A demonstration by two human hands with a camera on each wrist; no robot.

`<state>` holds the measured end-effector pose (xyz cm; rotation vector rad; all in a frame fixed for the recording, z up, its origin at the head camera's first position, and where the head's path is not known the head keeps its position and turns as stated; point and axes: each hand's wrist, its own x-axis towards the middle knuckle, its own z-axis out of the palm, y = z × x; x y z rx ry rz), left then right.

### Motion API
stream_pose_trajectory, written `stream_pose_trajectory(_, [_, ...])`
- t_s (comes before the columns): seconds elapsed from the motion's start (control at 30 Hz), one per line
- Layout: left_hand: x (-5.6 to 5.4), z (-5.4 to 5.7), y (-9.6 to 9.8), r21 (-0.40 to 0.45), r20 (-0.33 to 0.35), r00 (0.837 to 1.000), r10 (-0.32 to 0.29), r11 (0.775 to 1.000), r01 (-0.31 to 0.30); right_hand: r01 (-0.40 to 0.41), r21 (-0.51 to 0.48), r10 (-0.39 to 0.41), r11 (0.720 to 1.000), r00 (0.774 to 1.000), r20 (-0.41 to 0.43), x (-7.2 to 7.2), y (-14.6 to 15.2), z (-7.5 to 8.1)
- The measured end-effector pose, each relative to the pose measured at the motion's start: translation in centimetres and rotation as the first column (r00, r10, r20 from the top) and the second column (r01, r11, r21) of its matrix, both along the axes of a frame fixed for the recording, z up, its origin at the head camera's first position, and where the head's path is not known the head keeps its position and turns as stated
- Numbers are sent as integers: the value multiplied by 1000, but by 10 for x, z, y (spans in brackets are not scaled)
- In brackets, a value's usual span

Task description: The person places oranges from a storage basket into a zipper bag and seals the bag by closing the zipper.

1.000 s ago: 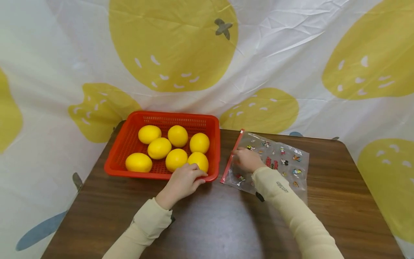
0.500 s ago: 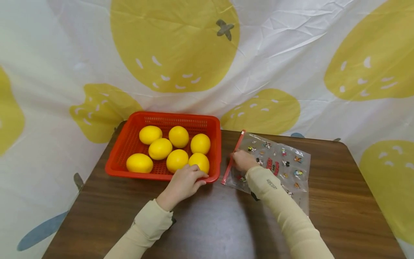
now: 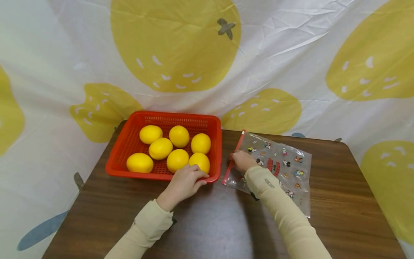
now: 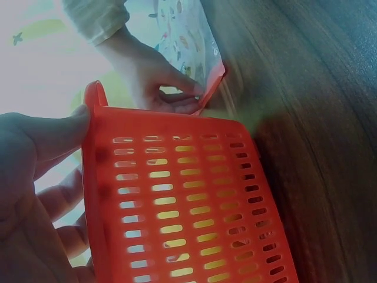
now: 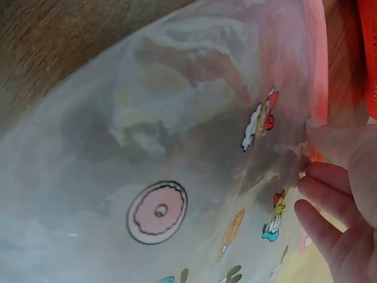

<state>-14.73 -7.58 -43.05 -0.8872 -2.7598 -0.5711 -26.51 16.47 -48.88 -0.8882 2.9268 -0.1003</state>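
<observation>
A red plastic basket [image 3: 129, 174] holds several yellow lemons [image 3: 160, 148]. My left hand [image 3: 185, 181] grips the basket's near rim at its right corner; in the left wrist view its thumb lies on the rim and the other fingers [image 4: 63, 194] reach over behind it. To the right lies a clear zip bag [image 3: 292, 169] printed with small cartoon figures and edged by a red zip strip [image 5: 320, 59]. The thumb and fingers of my right hand [image 3: 243, 160] pinch the bag at the middle of that strip. The bag looks flat, with nothing inside.
Both things rest on a dark wooden table [image 3: 207, 223], the basket at the back left and the bag close beside it on the right. A white curtain [image 3: 275, 43] with large yellow fruit prints hangs right behind the table's far edge.
My right hand and forearm have shifted slightly left along the bag toward its red strip. The left hand keeps its hold on the basket rim, and the lemons lie as before.
</observation>
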Motion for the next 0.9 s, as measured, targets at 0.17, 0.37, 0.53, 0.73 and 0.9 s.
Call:
stream_pose_trajectory(0.17, [0,0,-1,-4,7,1000,2,1000,-2,18,-3,-18,1000,1000,-13,0,-1,0])
stream_pose_trajectory(0.37, [0,1,-1,-10,22,1000,5,1000,-5,48,-3,-48,999,999,-6,-2,-4,-1])
stream_pose_trajectory(0.53, [0,1,-1,-11,30,1000,6,1000,-6,13,-26,-14,1000,999,-45,-10,2,-13])
stream_pose_trajectory(0.73, [0,0,-1,-2,42,999,16,1000,-16,-38,-49,32,998,994,-106,-1,1,1])
stream_pose_trajectory(0.9, [0,-2,-1,5,43,999,13,1000,-13,-78,-19,75,997,986,-146,8,1,15])
